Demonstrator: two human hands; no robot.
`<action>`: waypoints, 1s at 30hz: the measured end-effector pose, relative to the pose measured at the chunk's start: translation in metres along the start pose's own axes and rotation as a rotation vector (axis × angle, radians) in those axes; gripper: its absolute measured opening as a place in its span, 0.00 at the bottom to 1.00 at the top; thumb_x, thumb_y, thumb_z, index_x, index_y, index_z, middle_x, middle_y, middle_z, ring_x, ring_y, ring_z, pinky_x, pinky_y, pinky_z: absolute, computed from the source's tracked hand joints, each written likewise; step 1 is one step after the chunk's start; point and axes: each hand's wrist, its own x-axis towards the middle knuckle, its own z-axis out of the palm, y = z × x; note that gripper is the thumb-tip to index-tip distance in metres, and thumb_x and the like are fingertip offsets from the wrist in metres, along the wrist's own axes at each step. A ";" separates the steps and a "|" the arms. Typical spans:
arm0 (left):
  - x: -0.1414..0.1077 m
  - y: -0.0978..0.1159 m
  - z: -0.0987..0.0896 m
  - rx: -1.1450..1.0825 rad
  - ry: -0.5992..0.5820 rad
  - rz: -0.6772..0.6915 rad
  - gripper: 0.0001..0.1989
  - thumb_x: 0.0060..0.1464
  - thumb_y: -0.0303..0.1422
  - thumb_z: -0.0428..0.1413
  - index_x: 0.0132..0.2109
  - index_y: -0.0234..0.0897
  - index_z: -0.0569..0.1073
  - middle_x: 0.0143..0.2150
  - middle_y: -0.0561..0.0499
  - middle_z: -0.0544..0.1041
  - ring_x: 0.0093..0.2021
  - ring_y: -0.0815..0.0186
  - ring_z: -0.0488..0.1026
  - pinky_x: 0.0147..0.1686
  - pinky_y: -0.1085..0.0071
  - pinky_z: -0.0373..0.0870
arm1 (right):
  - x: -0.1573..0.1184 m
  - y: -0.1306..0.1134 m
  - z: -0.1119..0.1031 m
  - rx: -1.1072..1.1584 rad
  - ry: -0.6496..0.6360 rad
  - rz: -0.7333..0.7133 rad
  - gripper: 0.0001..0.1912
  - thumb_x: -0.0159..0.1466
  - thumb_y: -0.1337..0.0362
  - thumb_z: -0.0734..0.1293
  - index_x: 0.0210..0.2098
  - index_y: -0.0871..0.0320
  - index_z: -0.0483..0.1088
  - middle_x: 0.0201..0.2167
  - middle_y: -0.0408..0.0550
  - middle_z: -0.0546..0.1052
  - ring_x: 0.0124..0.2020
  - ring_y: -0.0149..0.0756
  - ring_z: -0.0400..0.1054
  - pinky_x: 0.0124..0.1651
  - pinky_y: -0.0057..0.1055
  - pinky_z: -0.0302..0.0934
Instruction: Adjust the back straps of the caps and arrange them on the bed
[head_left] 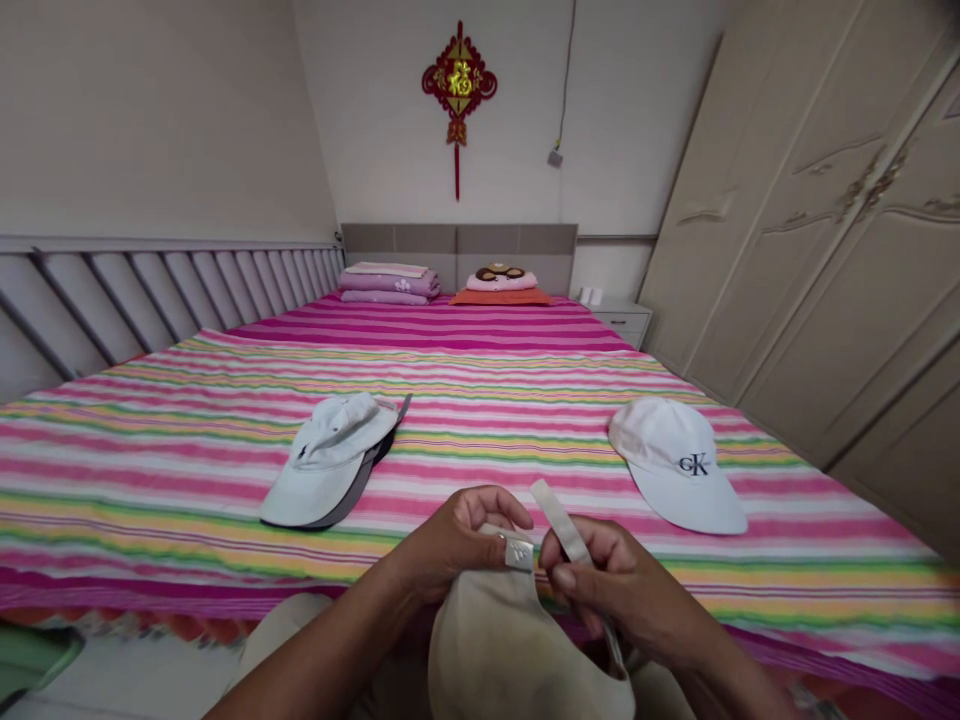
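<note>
A beige cap [517,640] is held low in front of me, its back opening facing up. My left hand [469,535] pinches the cap's edge beside a silver metal buckle [518,553]. Between the thumb and fingers of my right hand [607,570] is the cap's strap [561,522], its loose end pointing up and left, apart from the buckle. Stacked light caps [326,455] with darker brims beneath lie on the bed to the left. On the right side lies a white cap [675,460] with dark letters.
A striped sheet covers the bed [510,400]. Folded purple bedding [388,284] and a pink and orange pile [501,286] sit by the headboard [517,250]. A metal railing [150,300] runs along the left, a wardrobe [795,220] on the right, beside a small nightstand [624,320].
</note>
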 end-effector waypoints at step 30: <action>0.008 -0.028 0.007 -0.223 0.145 0.117 0.15 0.36 0.37 0.63 0.31 0.32 0.70 0.26 0.48 0.75 0.23 0.72 0.68 0.24 0.78 0.61 | 0.009 0.004 0.012 0.292 0.230 -0.028 0.19 0.56 0.54 0.63 0.18 0.64 0.66 0.08 0.40 0.62 0.09 0.21 0.51 0.13 0.20 0.44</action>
